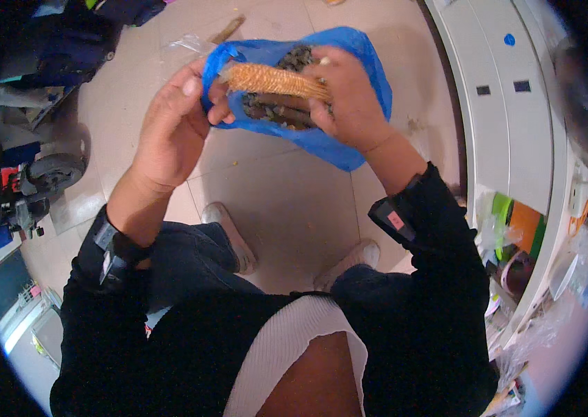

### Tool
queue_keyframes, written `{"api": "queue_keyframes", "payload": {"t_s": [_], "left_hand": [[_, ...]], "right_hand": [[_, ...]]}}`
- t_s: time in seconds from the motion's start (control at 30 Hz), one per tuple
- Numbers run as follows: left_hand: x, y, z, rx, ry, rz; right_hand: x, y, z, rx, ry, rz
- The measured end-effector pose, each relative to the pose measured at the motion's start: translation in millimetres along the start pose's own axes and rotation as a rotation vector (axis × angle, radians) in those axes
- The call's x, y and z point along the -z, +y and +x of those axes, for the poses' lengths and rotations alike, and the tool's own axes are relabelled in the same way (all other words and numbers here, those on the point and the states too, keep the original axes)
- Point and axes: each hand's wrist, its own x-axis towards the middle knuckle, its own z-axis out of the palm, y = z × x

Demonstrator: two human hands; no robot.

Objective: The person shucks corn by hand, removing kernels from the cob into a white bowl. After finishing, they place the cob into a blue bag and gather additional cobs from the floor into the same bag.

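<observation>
A blue plastic bag [346,151] hangs open in front of me, above the tiled floor. My left hand [176,114] grips its rolled rim at the left side, thumb outside. Over the bag's mouth, my right hand [348,96] holds one end of a long golden-tan piece [273,81] with a rough, braided-looking surface. Its frayed far end points left, close to my left fingers. Dark, gravel-like lumps [299,57] fill part of the bag, with a smooth brown piece [283,101] among them. My right fingertips are partly hidden and slightly blurred.
A brown stick [228,28] and clear plastic film [189,43] lie on the floor beyond the bag. To the right runs a white cabinet [487,120] with an open, cluttered compartment [515,229]. A small wheel [56,169] and dark items stand at left. My shoes [231,234] are below.
</observation>
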Motion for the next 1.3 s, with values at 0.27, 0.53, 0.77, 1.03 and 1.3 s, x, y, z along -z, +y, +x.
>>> {"api": "queue_keyframes", "payload": {"t_s": [0.27,0.53,0.77,1.03,1.3], "left_hand": [[13.3,5.2,-2.5,0.049,0.07,0.011],[15.9,9.9,-10.5,0.146,-0.169,-0.099],[29.6,7.9,12.7,0.286,-0.011,0.095],[93.8,-44.0,116.1,0.339,0.126,0.485],[209.9,-166.1,283.4,0.109,0.123,1.564]], "right_hand": [[-6.4,41.9,-86.9,-0.844,-1.149,-0.354],[96.9,34.2,-50.7,-1.017,-1.024,-0.731],[123.0,26.7,-64.6,-1.136,-0.754,-0.715],[128.2,28.0,-98.2,-1.113,-0.704,-0.665],[148.8,-32.9,-88.9,-0.99,-0.344,-0.451]]}}
